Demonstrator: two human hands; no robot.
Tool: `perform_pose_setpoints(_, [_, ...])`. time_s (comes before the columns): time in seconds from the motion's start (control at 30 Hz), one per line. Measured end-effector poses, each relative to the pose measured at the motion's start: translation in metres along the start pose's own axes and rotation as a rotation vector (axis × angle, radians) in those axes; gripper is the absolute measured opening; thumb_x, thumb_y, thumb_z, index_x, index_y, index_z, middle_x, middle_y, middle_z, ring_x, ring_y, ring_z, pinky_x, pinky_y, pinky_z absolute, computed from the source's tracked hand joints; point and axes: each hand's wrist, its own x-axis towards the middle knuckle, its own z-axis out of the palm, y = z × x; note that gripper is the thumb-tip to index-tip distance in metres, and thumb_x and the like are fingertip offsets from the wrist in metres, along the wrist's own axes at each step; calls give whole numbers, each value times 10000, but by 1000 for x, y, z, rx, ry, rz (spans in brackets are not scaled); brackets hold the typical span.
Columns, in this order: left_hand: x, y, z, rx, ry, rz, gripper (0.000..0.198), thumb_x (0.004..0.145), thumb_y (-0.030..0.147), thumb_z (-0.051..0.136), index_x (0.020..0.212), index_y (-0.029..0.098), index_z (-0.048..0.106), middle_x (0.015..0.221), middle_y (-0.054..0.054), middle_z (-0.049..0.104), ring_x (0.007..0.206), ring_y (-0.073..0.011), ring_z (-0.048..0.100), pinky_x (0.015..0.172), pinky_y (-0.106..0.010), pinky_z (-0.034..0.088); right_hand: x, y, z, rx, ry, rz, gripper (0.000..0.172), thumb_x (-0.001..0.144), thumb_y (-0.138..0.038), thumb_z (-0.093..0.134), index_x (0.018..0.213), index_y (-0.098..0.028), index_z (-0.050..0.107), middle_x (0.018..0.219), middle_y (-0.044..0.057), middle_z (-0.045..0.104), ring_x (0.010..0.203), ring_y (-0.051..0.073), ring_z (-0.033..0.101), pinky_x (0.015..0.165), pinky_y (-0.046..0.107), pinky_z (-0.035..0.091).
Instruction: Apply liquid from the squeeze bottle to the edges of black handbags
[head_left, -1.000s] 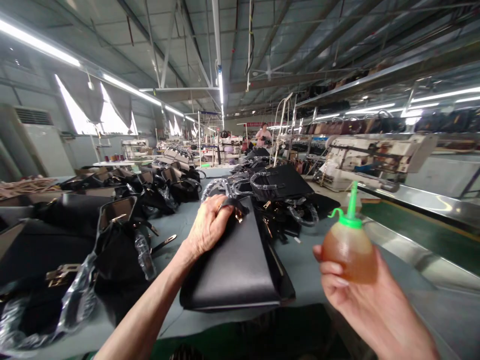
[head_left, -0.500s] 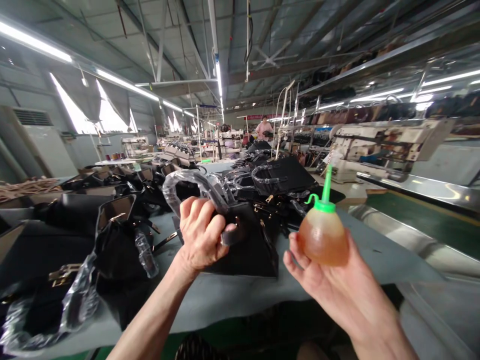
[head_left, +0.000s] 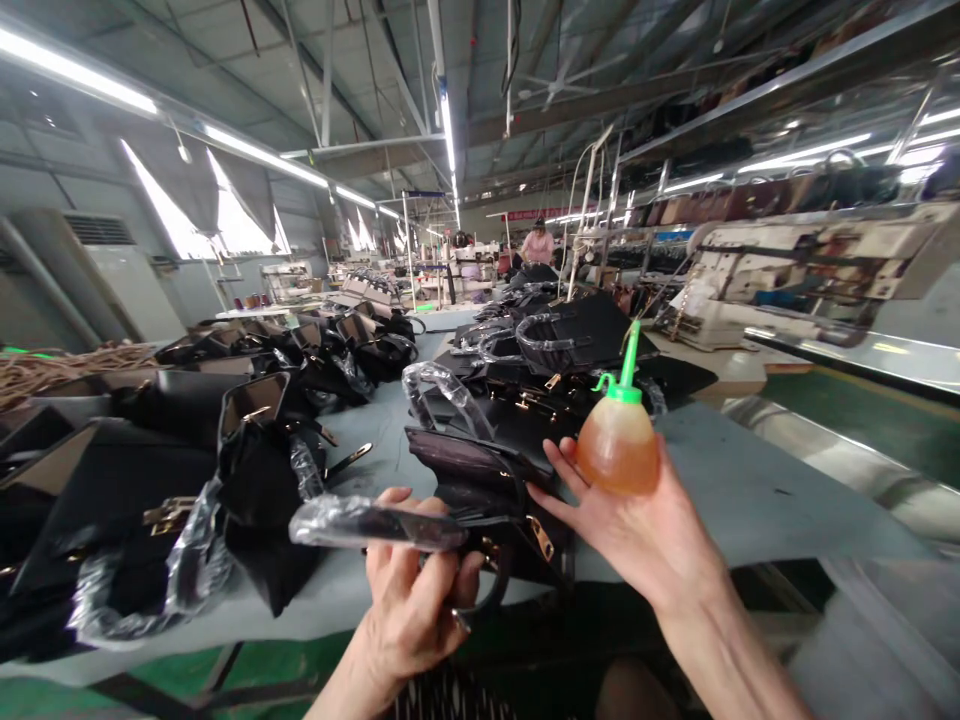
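Observation:
My left hand (head_left: 416, 600) is closed on a black handbag (head_left: 469, 465) near its plastic-wrapped handle (head_left: 337, 522) and a dark strap. The bag is tilted, its dark opening facing up and a gold zipper pull (head_left: 540, 538) hanging at its right side. My right hand (head_left: 630, 525) holds up a squeeze bottle (head_left: 619, 450) with a green nozzle and amber liquid inside. The bottle rests in the palm, nozzle upward, with some fingers stretched toward the bag.
Several black handbags (head_left: 270, 500) with wrapped handles crowd the left of the grey-covered table (head_left: 750, 490). More black bags (head_left: 577, 340) are piled behind. A sewing machine (head_left: 810, 270) stands at right. A person in pink (head_left: 538, 245) is far back.
The handbag has tipped so its opening and zipper pull show, and its handle has swung low to the left. My left hand has come lower; the bottle has shifted slightly left and up.

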Motion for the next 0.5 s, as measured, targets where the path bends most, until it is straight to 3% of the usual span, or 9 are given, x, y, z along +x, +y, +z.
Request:
perform_pose_setpoints(0.2, [-13, 20, -12, -29, -68, -17, 117, 725, 93, 584, 769, 198, 558, 870, -58, 585, 861, -198, 518, 890, -445, 456, 9, 4, 10, -19, -4, 6, 369, 890, -532, 471, 913, -221, 666, 945, 117, 652, 1112, 296, 535, 882, 666, 360])
perform_pose_setpoints(0.4, [-6, 4, 4, -158, -225, 340, 146, 776, 198, 439, 755, 214, 583, 815, -29, 615, 781, -160, 525, 793, -273, 471, -1, 0, -11, -99, 163, -16, 342, 887, -478, 470, 937, -206, 671, 940, 142, 641, 1010, 317, 589, 784, 609, 468])
perform_pose_setpoints(0.5, [8, -8, 6, -152, -251, 387, 169, 781, 162, 436, 718, 205, 588, 795, -51, 616, 813, -179, 538, 797, -288, 463, -15, -10, -30, -125, 206, -75, 265, 882, -433, 502, 988, -262, 674, 900, 95, 654, 933, 306, 619, 815, 652, 448])
